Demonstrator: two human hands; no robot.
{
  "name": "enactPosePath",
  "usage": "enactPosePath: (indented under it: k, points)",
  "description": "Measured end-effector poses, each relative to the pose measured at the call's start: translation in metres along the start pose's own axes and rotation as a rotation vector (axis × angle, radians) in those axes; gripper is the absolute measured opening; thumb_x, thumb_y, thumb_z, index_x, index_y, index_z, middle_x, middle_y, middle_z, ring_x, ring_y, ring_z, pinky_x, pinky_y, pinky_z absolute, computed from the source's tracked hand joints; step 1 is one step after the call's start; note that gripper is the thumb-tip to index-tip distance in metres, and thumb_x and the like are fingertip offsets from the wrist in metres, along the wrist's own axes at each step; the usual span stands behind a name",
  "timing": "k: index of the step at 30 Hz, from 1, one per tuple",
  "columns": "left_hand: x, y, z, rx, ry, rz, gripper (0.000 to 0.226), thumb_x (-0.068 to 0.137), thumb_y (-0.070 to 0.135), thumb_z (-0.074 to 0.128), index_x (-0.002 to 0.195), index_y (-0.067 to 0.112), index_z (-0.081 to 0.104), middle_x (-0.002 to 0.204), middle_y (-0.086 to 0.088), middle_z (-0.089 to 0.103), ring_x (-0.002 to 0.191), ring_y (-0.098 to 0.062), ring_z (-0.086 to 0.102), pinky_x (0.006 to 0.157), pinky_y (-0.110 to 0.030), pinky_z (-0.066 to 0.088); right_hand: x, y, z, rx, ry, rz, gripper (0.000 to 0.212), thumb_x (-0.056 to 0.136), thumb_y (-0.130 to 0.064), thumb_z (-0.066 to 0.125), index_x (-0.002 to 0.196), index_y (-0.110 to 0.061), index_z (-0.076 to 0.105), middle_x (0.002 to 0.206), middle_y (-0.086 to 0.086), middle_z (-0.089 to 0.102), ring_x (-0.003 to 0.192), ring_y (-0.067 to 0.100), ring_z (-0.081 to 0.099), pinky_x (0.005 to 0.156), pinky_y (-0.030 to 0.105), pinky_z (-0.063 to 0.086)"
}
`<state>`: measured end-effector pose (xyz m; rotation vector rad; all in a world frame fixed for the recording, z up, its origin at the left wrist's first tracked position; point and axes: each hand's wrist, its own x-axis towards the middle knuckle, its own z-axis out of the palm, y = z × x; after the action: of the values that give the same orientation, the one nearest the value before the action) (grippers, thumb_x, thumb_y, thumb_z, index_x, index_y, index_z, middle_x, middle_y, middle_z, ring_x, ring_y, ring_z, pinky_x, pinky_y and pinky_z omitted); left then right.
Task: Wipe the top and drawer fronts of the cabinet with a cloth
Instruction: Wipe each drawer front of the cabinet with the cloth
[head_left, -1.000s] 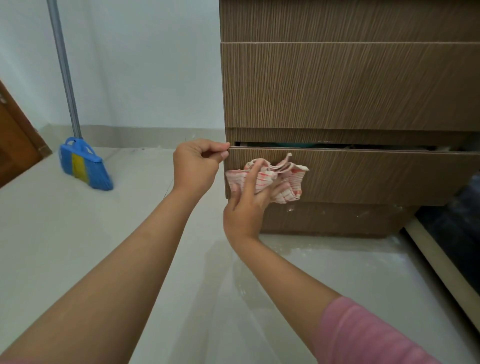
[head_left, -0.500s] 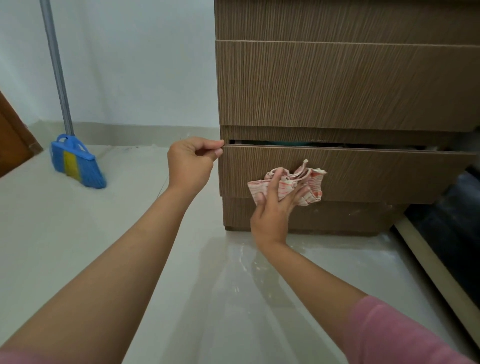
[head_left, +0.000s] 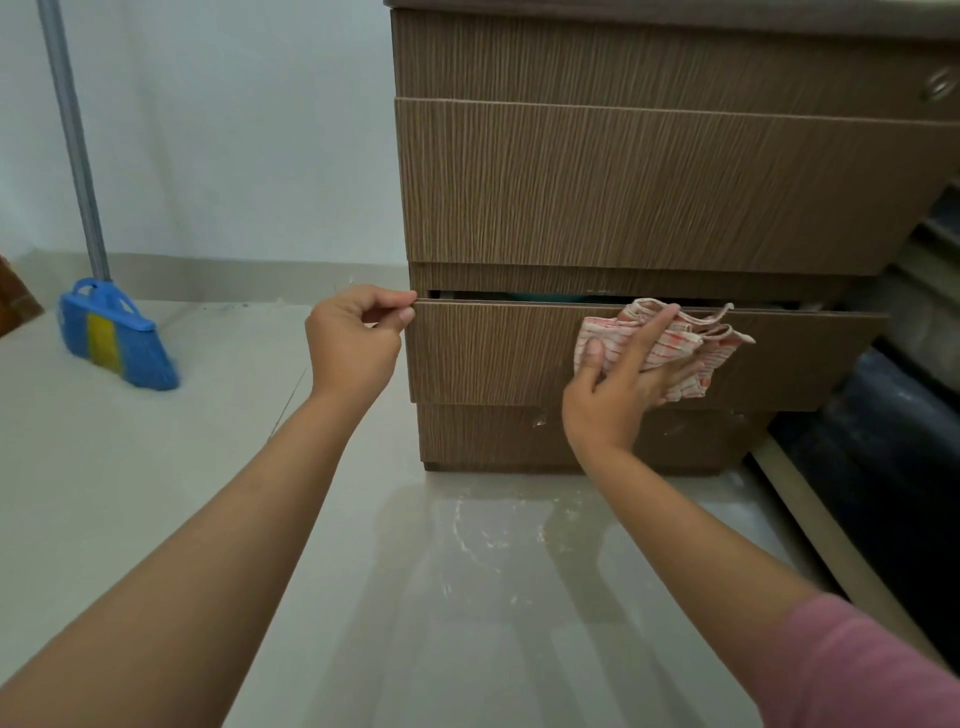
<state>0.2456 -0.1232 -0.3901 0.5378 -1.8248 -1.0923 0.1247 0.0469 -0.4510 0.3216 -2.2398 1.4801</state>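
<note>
A brown wood-grain cabinet (head_left: 649, 187) stands against the wall with its bottom drawer (head_left: 488, 353) pulled slightly out. My left hand (head_left: 353, 338) pinches the top left corner of that drawer front. My right hand (head_left: 618, 384) presses a crumpled white cloth with red stripes (head_left: 675, 343) flat against the drawer front, right of its middle, fingers spread over the cloth. The cloth's top edge reaches the drawer's upper rim. Something dark teal shows in the gap above the drawer.
A blue and yellow broom (head_left: 111, 338) leans against the white wall at the left, its grey handle rising out of view. Glossy beige floor tiles (head_left: 467, 597) lie in front of the cabinet. A dark object (head_left: 893, 426) sits to the cabinet's right.
My right hand has slid the cloth to the right along the bottom drawer front, from near its left end to right of its middle. My left hand keeps its pinch on the corner.
</note>
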Motion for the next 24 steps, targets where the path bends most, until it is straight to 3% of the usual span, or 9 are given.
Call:
enactPosePath:
  k: [3, 11, 15, 19, 24]
  points:
    - [-0.003, 0.001, 0.004, 0.029, 0.039, 0.061, 0.021, 0.080, -0.003, 0.065, 0.088, 0.016, 0.071, 0.082, 0.007, 0.066, 0.073, 0.011, 0.059, 0.070, -0.003, 0.044, 0.005, 0.006, -0.003, 0.017, 0.000, 0.016, 0.070, 0.097, -0.040, 0.037, 0.147, -0.033, -0.013, 0.153, 0.021, -0.021, 0.139, 0.040, -0.024, 0.112, 0.064, 0.005]
    - [0.012, -0.009, 0.019, 0.063, 0.095, 0.091, 0.026, 0.079, -0.003, 0.064, 0.085, 0.023, 0.069, 0.085, 0.003, 0.067, 0.082, -0.011, 0.063, 0.077, -0.013, 0.048, 0.025, 0.014, 0.001, 0.072, -0.072, 0.057, 0.081, 0.097, -0.040, 0.040, 0.144, -0.026, -0.025, 0.152, 0.019, -0.027, 0.139, 0.036, -0.028, 0.113, 0.061, 0.011]
    - [0.015, -0.013, 0.025, 0.077, 0.109, 0.127, 0.022, 0.079, -0.003, 0.063, 0.086, 0.017, 0.071, 0.085, 0.005, 0.065, 0.084, -0.012, 0.063, 0.078, -0.014, 0.048, 0.029, 0.013, 0.005, 0.046, -0.098, 0.067, 0.085, 0.097, -0.039, 0.040, 0.142, -0.019, -0.029, 0.150, 0.022, -0.029, 0.137, 0.039, -0.029, 0.114, 0.060, 0.005]
    - [0.018, -0.016, 0.027, 0.131, 0.117, 0.185, 0.017, 0.081, -0.002, 0.062, 0.091, 0.009, 0.071, 0.088, 0.005, 0.064, 0.085, -0.013, 0.062, 0.077, -0.009, 0.046, 0.035, 0.012, 0.008, 0.019, -0.142, 0.063, 0.085, 0.096, -0.041, 0.041, 0.143, -0.022, -0.028, 0.149, 0.021, -0.033, 0.137, 0.039, -0.031, 0.113, 0.060, -0.004]
    - [0.009, -0.022, 0.029, 0.207, 0.128, 0.288, 0.022, 0.083, 0.000, 0.062, 0.103, 0.007, 0.066, 0.099, -0.004, 0.059, 0.092, -0.009, 0.053, 0.083, -0.023, 0.050, 0.033, 0.017, 0.014, 0.031, -0.084, 0.040, 0.084, 0.095, -0.044, 0.042, 0.146, -0.022, -0.021, 0.152, 0.021, -0.026, 0.139, 0.040, -0.026, 0.113, 0.062, 0.004]
